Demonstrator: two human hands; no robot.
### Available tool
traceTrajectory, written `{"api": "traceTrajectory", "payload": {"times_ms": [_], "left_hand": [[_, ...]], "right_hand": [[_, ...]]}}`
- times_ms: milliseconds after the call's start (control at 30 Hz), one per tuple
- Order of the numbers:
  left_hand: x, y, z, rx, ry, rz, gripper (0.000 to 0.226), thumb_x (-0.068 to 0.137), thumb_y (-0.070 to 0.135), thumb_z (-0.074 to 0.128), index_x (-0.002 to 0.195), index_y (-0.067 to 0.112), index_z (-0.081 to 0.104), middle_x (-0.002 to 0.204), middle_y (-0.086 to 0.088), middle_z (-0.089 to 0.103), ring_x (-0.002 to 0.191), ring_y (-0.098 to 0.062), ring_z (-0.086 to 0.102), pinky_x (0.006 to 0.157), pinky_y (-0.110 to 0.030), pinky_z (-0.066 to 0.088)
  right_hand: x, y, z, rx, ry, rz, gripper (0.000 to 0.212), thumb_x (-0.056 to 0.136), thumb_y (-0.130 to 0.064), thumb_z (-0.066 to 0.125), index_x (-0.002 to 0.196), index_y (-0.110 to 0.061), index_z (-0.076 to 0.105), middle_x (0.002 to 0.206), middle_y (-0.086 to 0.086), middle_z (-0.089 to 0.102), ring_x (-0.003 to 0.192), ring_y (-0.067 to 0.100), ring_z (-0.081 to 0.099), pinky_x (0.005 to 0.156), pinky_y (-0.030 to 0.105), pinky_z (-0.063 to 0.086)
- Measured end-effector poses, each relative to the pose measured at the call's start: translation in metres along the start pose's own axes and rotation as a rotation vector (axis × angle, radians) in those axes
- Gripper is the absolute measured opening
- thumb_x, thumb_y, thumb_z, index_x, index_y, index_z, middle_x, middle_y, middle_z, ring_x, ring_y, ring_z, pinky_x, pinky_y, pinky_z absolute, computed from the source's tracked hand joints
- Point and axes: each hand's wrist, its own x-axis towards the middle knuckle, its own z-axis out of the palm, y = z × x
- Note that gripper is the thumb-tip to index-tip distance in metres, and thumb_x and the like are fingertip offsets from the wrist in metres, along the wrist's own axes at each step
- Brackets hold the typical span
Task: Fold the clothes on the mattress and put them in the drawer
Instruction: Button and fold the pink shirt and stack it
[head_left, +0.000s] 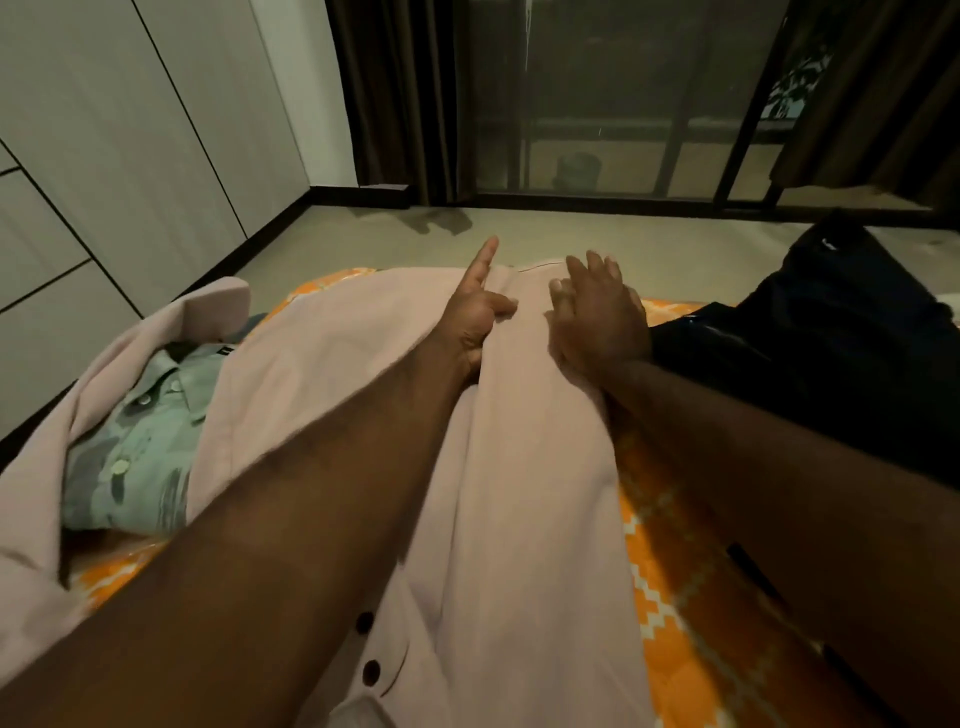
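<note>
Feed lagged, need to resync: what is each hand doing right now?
Left hand: lower fingers curled round a fold of the pink shirt, index finger straight.
Right hand: open, fingers flat on the pink shirt.

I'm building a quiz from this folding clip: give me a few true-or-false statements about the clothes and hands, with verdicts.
1. The left hand and the right hand are both on the pink shirt. True.
2. The green shirt lies to the right of the pink shirt. False: it lies to the left, partly covered by it.
3. The right hand rests on the fabric with its fingers straight. True.
4. The pink shirt's buttons are white. False: they are dark.
5. The dark clothes sit folded in a drawer. False: they lie heaped at the right, beside the orange mattress.
</note>
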Motion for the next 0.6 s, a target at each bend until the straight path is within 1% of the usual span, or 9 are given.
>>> {"api": "traceTrajectory", "payload": {"times_ms": [67,100,167,267,300,367,433,500,600], "left_hand": [[0.001,-0.001,0.002,0.138,0.064,0.022,0.079,0.094,-0.019,0.042,0.156,0.03,0.038,0.167,-0.002,0.023,0.094,-0.007,0.063,0.067,-0.025,0.059],[0.001,0.0,0.003,0.267,0.104,0.061,0.075,0.094,-0.015,0.047,0.156,0.027,0.039,0.165,-0.004,0.028,0.102,-0.006,0.062,0.073,-0.023,0.058],[0.004,0.001,0.001,0.653,0.207,0.184,0.066,0.095,0.001,0.061,0.154,0.024,0.042,0.162,-0.008,0.036,0.13,-0.016,0.052,0.099,-0.026,0.05],[0.001,0.01,-0.001,1.175,0.286,0.295,0.067,0.094,0.029,0.072,0.153,0.027,0.042,0.168,-0.013,0.015,0.149,-0.033,0.031,0.114,-0.039,0.038],[-0.003,0.014,-0.002,1.315,0.262,0.317,0.064,0.095,0.035,0.069,0.152,0.028,0.042,0.169,-0.012,0.013,0.151,-0.037,0.025,0.115,-0.046,0.036],[-0.02,0.02,-0.005,1.538,0.081,0.3,0.054,0.101,0.041,0.055,0.152,0.026,0.043,0.168,-0.01,0.02,0.153,-0.038,0.019,0.12,-0.053,0.028],[-0.048,0.012,-0.013,1.645,-0.043,0.226,0.049,0.105,0.044,0.043,0.15,0.025,0.042,0.166,-0.009,0.024,0.153,-0.037,0.018,0.122,-0.053,0.022],[-0.093,-0.002,-0.028,1.696,-0.005,0.225,0.045,0.106,0.046,0.036,0.145,0.026,0.045,0.163,-0.009,0.03,0.15,-0.037,0.025,0.12,-0.051,0.025],[-0.172,-0.014,-0.051,1.682,0.09,0.264,0.05,0.102,0.052,0.024,0.135,0.029,0.054,0.15,-0.007,0.048,0.141,-0.034,0.04,0.118,-0.049,0.029]], "right_hand": [[-0.002,-0.004,0.0,-0.046,-0.105,-0.077,0.06,0.107,-0.047,0.031,0.159,-0.018,0.028,0.169,0.006,0.021,0.157,0.027,0.01,0.124,0.051,0.016],[-0.003,-0.004,0.001,-0.083,-0.186,-0.106,0.064,0.107,-0.051,0.027,0.161,-0.018,0.021,0.17,0.005,0.015,0.158,0.027,0.005,0.125,0.053,0.013],[-0.006,0.0,0.005,-0.157,-0.35,-0.12,0.072,0.104,-0.061,0.015,0.163,-0.019,0.011,0.171,0.004,0.006,0.158,0.026,0.0,0.125,0.055,0.008],[-0.009,0.007,0.012,-0.212,-0.45,-0.111,0.079,0.099,-0.071,0.009,0.164,-0.026,0.007,0.172,0.001,-0.001,0.158,0.024,-0.004,0.125,0.054,0.005],[-0.007,0.007,0.011,-0.215,-0.464,-0.106,0.079,0.098,-0.072,0.009,0.163,-0.027,0.006,0.172,0.0,-0.002,0.158,0.024,-0.005,0.125,0.054,0.004],[-0.006,0.001,0.001,-0.203,-0.502,-0.075,0.075,0.101,-0.068,0.012,0.163,-0.029,0.003,0.172,0.0,-0.005,0.157,0.027,-0.008,0.124,0.055,0.002],[-0.01,-0.007,-0.011,-0.158,-0.49,-0.017,0.067,0.105,-0.059,0.02,0.163,-0.031,0.001,0.171,0.0,-0.008,0.157,0.03,-0.013,0.124,0.056,0.001],[-0.03,-0.017,-0.027,-0.071,-0.445,0.041,0.062,0.108,-0.051,0.024,0.163,-0.033,0.001,0.171,0.0,-0.009,0.156,0.029,-0.014,0.124,0.056,0.0],[-0.088,-0.03,-0.056,0.011,-0.443,-0.008,0.058,0.108,-0.049,0.025,0.162,-0.038,0.007,0.172,-0.003,-0.006,0.157,0.023,-0.014,0.124,0.053,-0.001]]}}
